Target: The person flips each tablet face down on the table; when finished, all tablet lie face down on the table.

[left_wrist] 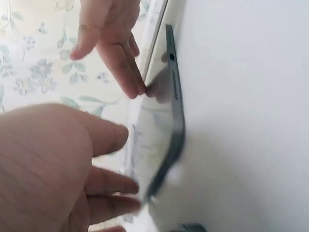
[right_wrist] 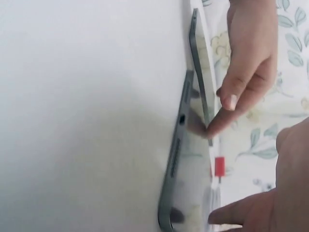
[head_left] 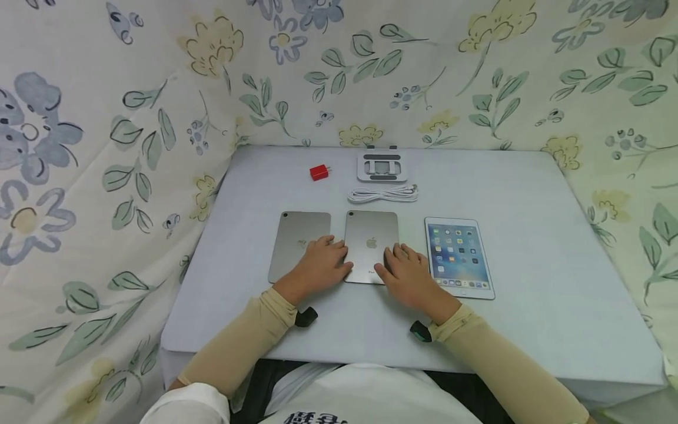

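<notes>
Two grey tablets lie back up, side by side: one on the left point(head_left: 288, 250) and one in the middle point(head_left: 365, 253) with a logo on its back. My left hand point(head_left: 320, 265) is between them, fingertips over the gap and the left tablet's right edge. At the middle tablet's right edge is my right hand point(head_left: 408, 271), its thumb over the back. Both hands have loosely extended fingers, also in the left wrist view, where the left hand point(left_wrist: 53, 164) is beside the tablet point(left_wrist: 176, 96). A white tablet point(head_left: 459, 253) with a lit screen lies right of my right hand.
Behind the tablets lie a coiled white cable point(head_left: 382, 194), a red plug adapter point(head_left: 319, 172) and a white folding stand point(head_left: 382, 166). The white table point(head_left: 556, 282) meets floral curtains point(head_left: 424, 65) at the back and sides.
</notes>
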### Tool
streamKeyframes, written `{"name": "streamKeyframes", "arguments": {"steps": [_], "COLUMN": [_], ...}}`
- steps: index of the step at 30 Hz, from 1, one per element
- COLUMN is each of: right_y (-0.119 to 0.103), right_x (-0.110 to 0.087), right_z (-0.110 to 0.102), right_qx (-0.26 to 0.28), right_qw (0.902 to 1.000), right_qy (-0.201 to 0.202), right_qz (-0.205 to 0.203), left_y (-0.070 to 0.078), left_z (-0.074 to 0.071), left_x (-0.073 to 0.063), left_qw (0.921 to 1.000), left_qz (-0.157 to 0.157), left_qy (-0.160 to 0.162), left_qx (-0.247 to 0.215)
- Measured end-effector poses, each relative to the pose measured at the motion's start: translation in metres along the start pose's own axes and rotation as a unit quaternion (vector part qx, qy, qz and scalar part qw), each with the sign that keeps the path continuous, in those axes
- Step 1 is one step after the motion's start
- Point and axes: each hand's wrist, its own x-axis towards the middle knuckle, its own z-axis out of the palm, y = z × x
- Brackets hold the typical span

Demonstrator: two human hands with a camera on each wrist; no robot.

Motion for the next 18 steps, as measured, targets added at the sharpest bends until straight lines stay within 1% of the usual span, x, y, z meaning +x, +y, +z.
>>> {"name": "streamKeyframes", "arguments": {"steps": [2,4,6,8,11,12,14,16,18], "right_y": [0.008,0.020,0.038,0.060,0.094,0.105,0.124,0.138,0.148], "right_x": [-0.003,-0.007,-0.010,-0.015,-0.025,-0.028,-0.035,-0.041,-0.047], "right_z": [-0.005,-0.012,-0.019,-0.028,-0.044,-0.051,-0.062,-0.070,-0.076], "right_qx": [-0.010,-0.018,-0.026,-0.036,-0.048,-0.051,-0.058,-0.060,-0.057], "right_qw": [0.9999,0.9998,0.9994,0.9991,0.9986,0.9984,0.9976,0.9964,0.9949], "right_qy": [0.003,0.013,0.024,0.024,0.020,0.018,0.015,0.013,0.007], "right_qz": [-0.002,-0.001,0.001,0.002,0.010,0.015,0.034,0.059,0.083], "left_y": [0.008,0.017,0.030,0.043,0.065,0.071,0.084,0.095,0.106], "left_z": [-0.003,-0.004,-0.005,-0.003,0.001,0.003,0.005,0.007,0.008], "left_x": [0.004,0.009,0.017,0.027,0.043,0.048,0.058,0.067,0.073], "left_qw": [0.9999,0.9997,0.9988,0.9969,0.9925,0.9906,0.9881,0.9861,0.9851], "left_qz": [0.001,0.013,0.037,0.066,0.102,0.113,0.123,0.125,0.124], "left_qy": [-0.009,-0.018,-0.031,-0.043,-0.058,-0.060,-0.066,-0.071,-0.080], "left_qx": [0.009,0.004,0.000,0.005,0.035,0.048,0.066,0.082,0.089]}}
